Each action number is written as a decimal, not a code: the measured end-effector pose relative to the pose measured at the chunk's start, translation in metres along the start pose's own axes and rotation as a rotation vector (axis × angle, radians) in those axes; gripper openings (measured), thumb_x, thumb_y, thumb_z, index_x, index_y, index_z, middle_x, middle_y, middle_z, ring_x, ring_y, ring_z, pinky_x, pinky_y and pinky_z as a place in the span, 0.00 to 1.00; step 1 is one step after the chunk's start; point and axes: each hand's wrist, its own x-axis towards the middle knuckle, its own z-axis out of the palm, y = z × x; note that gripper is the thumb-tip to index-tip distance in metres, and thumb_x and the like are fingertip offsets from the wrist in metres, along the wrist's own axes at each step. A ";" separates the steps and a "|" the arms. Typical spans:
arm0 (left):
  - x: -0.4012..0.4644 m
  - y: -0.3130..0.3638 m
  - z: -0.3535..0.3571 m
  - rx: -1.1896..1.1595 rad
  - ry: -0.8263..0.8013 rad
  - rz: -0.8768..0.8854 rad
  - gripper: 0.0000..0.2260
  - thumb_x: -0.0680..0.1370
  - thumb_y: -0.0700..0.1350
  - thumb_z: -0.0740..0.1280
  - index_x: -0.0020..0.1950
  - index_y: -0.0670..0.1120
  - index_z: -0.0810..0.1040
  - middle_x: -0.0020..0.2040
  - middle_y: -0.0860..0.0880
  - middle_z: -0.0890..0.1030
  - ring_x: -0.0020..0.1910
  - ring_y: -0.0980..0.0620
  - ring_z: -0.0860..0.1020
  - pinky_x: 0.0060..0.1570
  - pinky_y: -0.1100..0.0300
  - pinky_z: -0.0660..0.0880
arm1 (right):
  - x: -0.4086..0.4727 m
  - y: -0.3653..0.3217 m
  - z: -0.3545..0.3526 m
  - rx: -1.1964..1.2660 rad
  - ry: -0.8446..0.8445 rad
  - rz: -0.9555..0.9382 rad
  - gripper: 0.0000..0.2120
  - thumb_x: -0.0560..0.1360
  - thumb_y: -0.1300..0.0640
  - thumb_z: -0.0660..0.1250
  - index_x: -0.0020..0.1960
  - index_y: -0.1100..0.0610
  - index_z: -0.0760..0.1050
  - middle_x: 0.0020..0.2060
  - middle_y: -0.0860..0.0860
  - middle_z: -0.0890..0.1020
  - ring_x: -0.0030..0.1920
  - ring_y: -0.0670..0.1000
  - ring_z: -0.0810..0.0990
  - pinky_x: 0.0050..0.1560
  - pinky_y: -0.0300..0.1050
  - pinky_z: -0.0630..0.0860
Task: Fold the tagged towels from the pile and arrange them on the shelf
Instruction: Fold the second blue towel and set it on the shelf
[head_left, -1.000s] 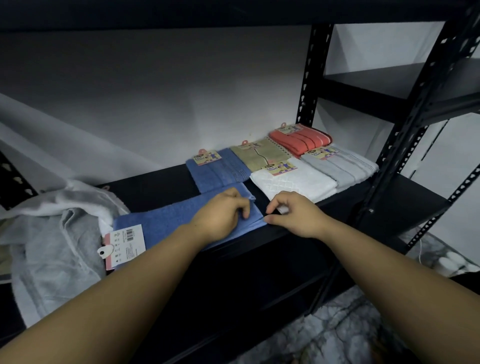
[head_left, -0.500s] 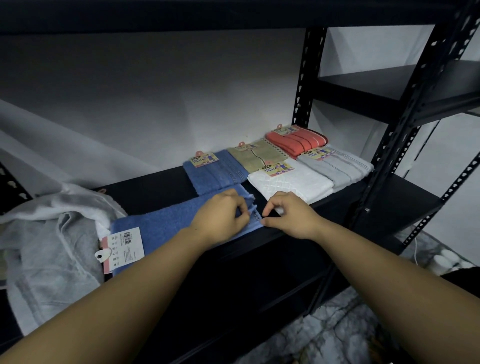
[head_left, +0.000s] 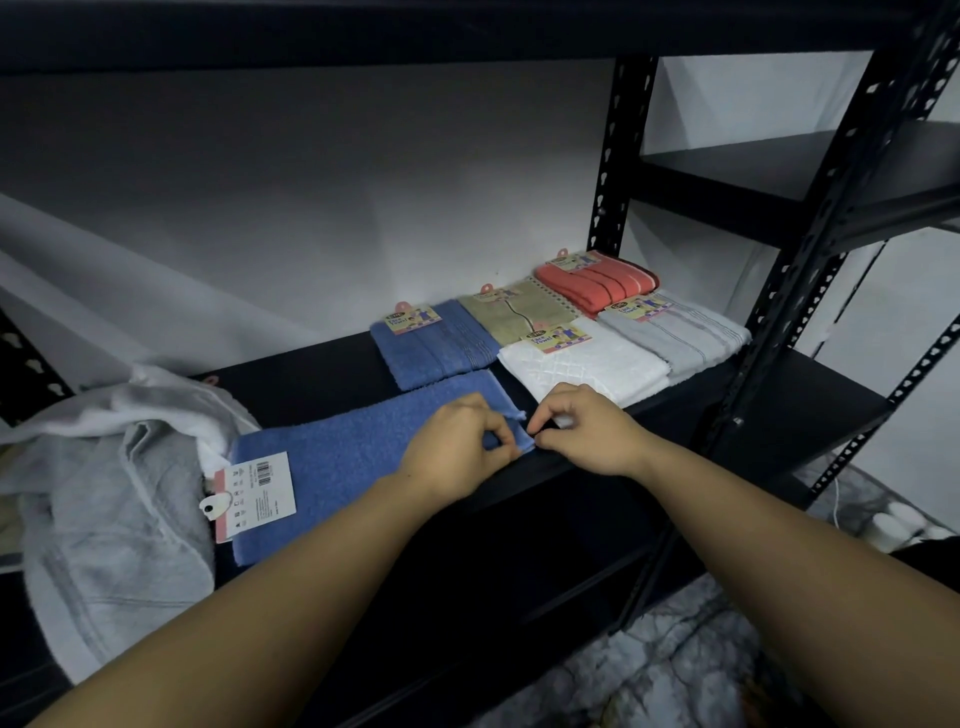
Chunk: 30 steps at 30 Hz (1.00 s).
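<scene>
- Black metal shelf (head_left: 322, 371) against a pale wall carries everything; at its far left slumps the unfolded pile (head_left: 109, 499) of grey and white towels.
- Just right of it, the blue towel (head_left: 343, 457) lies flat along the front edge, its card tag (head_left: 254, 493) at the left end.
- Left hand (head_left: 457, 447) and right hand (head_left: 587, 431) each pinch the towel's right end, fingers curled narrow.
- Best, I judge, to lift both corners together and carry them level towards the tag end.
- Five folded towels (head_left: 582, 358) sit at the right.
</scene>
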 end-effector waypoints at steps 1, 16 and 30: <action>0.000 0.000 0.001 -0.006 0.010 -0.006 0.04 0.75 0.52 0.77 0.45 0.54 0.86 0.45 0.57 0.74 0.45 0.55 0.77 0.48 0.50 0.78 | 0.000 -0.001 -0.001 0.016 -0.005 0.010 0.06 0.73 0.61 0.74 0.45 0.51 0.86 0.50 0.48 0.81 0.53 0.48 0.80 0.59 0.41 0.76; 0.000 0.003 -0.002 0.125 0.057 0.202 0.07 0.81 0.46 0.69 0.58 0.53 0.82 0.49 0.54 0.75 0.46 0.50 0.78 0.43 0.50 0.77 | 0.000 0.005 0.003 0.025 0.014 -0.023 0.06 0.72 0.50 0.80 0.46 0.50 0.85 0.48 0.51 0.81 0.52 0.51 0.79 0.57 0.51 0.76; -0.001 -0.002 0.000 0.052 -0.021 0.093 0.09 0.79 0.47 0.72 0.58 0.55 0.87 0.44 0.57 0.75 0.42 0.58 0.76 0.45 0.58 0.76 | 0.000 -0.002 0.001 0.038 -0.001 0.012 0.03 0.76 0.53 0.75 0.44 0.51 0.86 0.49 0.50 0.81 0.51 0.50 0.81 0.57 0.44 0.77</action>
